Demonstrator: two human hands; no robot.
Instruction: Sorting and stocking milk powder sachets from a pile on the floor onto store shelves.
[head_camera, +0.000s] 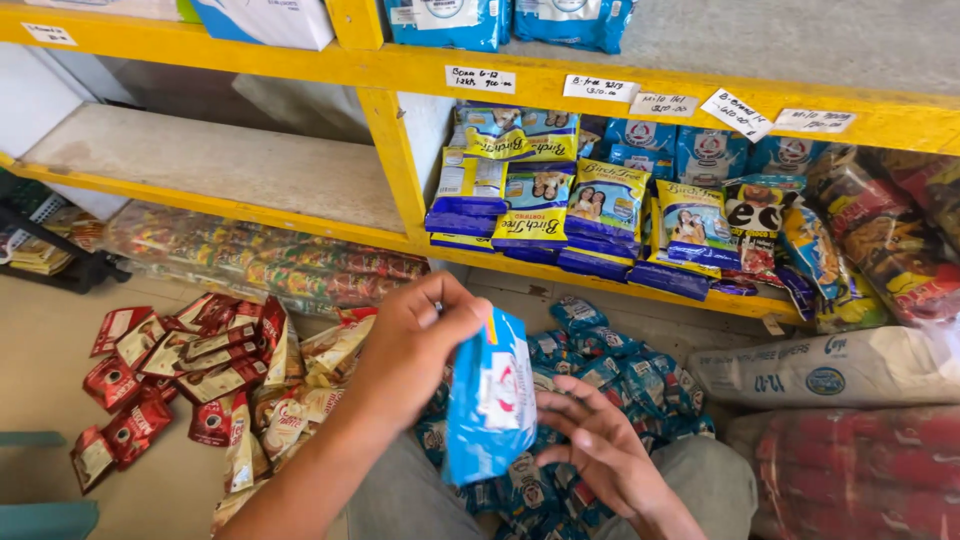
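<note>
- Head view: the left hand pinches the top edge of a blue packet, thumb in front and fingers curled behind, closed firmly on it.
- The blue packet hangs upright in front of the person's lap, its long axis running nearly vertical and tipped a little to the left at the bottom.
- The right hand sits just to the right of the packet's lower half, palm up, fingers spread and loosely open; the fingertips touch or nearly touch the packet's edge, and I cannot tell which. It grips nothing.
- So the packet lies left of the right hand's fingers and below the left hand's pinch; the left hand carries it.
- Beneath both hands a heap of matching blue sachets lies on the floor, reaching toward the yellow shelf.
- Red sachets are scattered on the floor well to the left; a white sack lies to the right.
</note>
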